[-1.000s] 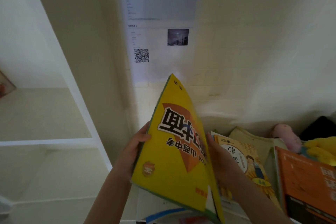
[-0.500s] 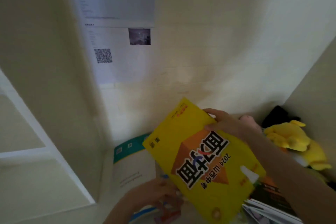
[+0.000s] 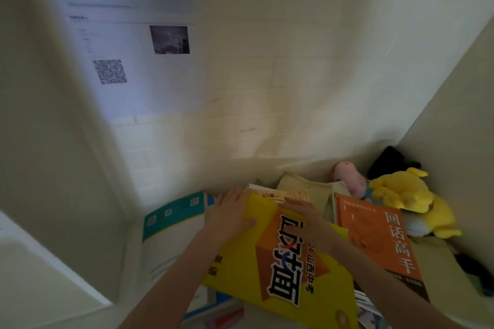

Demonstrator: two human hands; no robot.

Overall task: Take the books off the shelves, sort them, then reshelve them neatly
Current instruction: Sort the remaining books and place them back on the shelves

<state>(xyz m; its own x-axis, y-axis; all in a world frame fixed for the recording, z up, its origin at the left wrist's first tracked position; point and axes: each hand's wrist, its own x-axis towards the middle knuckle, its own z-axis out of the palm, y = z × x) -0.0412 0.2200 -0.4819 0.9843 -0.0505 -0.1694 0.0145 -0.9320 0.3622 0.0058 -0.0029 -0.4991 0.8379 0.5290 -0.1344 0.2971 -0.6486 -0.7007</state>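
the top book point(image 3: 270, 270) was yellow with an orange block and black-and-white lettering; another point(image 3: 379, 238) was orange. a teal-banded white cover point(image 3: 173, 224), yellow plush point(image 3: 409, 197), and what looked like a pink toy point(image 3: 347, 176) showed.

Yellow book point(image 3: 280, 270), orange cover graphic, lying flat, 6 o'clock; orange book point(image 3: 374, 235), flat, 4 o'clock; teal-banded white book point(image 3: 173, 232), 8 o'clock.

Left hand point(image 3: 232, 212): palm down, fingers straight and together, pointing away from the body, thumb out to the right. Right hand point(image 3: 299, 212): palm down, fingers straight, angled left toward the other. Left forearm point(image 3: 171, 283) and right forearm point(image 3: 374, 275): bare, converging from the lower edge
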